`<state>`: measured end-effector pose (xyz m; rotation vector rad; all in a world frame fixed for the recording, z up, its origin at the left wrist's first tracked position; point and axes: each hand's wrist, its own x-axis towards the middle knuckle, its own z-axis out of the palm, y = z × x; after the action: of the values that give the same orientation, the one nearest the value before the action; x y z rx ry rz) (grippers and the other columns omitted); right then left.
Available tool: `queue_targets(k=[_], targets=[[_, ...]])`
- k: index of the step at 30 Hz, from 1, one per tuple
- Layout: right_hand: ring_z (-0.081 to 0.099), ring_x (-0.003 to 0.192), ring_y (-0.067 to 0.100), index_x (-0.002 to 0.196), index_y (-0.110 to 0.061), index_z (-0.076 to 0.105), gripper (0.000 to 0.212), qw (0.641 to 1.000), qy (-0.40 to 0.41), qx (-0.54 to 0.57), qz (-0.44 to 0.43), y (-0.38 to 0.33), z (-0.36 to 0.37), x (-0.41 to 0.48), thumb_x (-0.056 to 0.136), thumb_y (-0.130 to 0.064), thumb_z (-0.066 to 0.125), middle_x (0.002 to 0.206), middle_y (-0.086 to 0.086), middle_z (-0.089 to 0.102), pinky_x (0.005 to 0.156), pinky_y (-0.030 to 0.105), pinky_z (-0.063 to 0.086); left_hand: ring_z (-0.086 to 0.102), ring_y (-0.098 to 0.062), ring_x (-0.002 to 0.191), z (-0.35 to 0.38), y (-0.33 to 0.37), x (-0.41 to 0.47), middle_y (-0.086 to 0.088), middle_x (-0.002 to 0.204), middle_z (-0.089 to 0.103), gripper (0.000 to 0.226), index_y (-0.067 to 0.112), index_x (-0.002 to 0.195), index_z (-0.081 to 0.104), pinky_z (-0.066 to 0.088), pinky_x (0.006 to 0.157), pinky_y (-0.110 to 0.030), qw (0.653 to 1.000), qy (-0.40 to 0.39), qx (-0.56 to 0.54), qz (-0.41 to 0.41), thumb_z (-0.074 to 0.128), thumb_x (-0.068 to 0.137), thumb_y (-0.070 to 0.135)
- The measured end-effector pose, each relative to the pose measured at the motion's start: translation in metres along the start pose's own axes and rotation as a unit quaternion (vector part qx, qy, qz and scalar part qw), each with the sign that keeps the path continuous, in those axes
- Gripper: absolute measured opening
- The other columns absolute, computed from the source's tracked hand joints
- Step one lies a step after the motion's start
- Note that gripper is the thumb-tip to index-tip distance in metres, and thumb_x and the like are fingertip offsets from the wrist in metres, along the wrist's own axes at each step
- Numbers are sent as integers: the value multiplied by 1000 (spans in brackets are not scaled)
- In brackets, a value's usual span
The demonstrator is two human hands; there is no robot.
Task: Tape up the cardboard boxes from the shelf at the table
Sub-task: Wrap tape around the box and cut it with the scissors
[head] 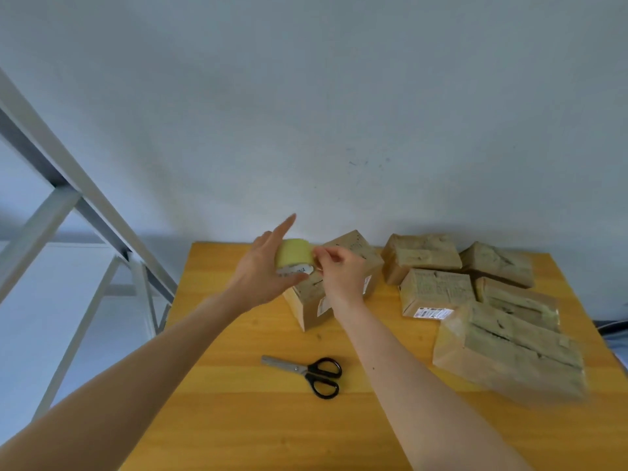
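My left hand (260, 266) holds a yellowish roll of tape (293, 256) in the air, thumb under it and index finger pointing up. My right hand (339, 270) pinches at the roll's right edge, where the tape end seems to be. Right behind and below both hands a cardboard box (312, 304) rests on the wooden table (238, 419). Several more cardboard boxes, wrapped in tape, are grouped at the right: one at the back (421, 256), one in the middle (436, 292), and a large one nearest me (509, 355).
Black-handled scissors (306, 372) lie on the table in front of the box, blades pointing left. A grey metal shelf frame (68, 198) stands to the left of the table. A plain wall runs behind the table.
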<state>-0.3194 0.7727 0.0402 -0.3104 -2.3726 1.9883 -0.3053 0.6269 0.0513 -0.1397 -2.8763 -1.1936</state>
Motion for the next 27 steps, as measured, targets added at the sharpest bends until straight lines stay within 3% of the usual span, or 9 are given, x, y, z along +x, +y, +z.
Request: queue_targets(k=[4,7,10,13,19,21,23,25,27], targets=[[67,71,14,74,-22,65,21,998,-7,41,45,-7,-10,6,95,-19,63,72,-1,68,73,32,60,55,-18,83,18,2,-1,-4,124,52,80,29,148,27,42,52,-23,994,106,-22,-34,50,82,-11],[63,59,12,71,-13,67,25,992,33,79,91,-7,-27,18,95,-16,63,62,1,67,62,26,56,55,-25,87,19,1,6,-4,122,50,80,25,143,32,43,58,-33,993,107,35,-36,43,76,-17],[63,58,9,76,-9,70,20,987,54,94,116,-5,-47,33,94,-16,64,67,4,69,57,20,53,54,-28,100,13,-9,17,-5,122,48,77,23,143,33,39,65,-32,987,55,142,-52,46,78,-16],[65,63,11,78,-10,70,18,987,63,84,125,1,-57,43,94,-17,65,68,3,69,58,21,52,50,-27,108,15,-8,25,-5,127,46,78,25,147,27,48,71,-36,977,9,208,-43,51,82,-12],[67,64,15,79,-7,71,19,992,65,-11,110,9,-84,75,94,-17,64,64,1,68,70,30,57,44,-26,110,-1,-19,40,-6,131,42,86,29,153,16,45,76,-34,949,-24,314,-17,52,84,-8],[68,65,15,79,-9,72,18,993,50,-53,94,13,-88,86,93,-18,65,67,1,69,74,32,58,51,-28,102,-5,-21,44,-10,130,44,92,36,152,15,44,66,-33,943,-53,326,40,55,82,-7],[68,67,16,69,-18,70,24,990,38,-124,59,18,-89,99,93,-23,66,68,-1,70,82,37,56,57,-28,85,-4,-28,47,-14,125,50,99,44,148,18,36,50,-28,919,-92,370,100,62,76,-8],[67,70,16,67,-19,70,28,981,15,-191,37,22,-84,111,93,-28,65,70,-4,70,86,37,53,58,-25,73,-5,-33,48,-15,121,54,105,47,144,19,27,43,-24,891,-104,423,124,72,70,-4],[64,72,13,73,-13,74,29,972,-4,-233,26,25,-76,119,94,-31,64,77,-3,72,87,33,51,58,-23,82,-4,-32,48,-14,131,47,103,49,146,12,24,45,-22,868,-129,465,119,71,76,3]])
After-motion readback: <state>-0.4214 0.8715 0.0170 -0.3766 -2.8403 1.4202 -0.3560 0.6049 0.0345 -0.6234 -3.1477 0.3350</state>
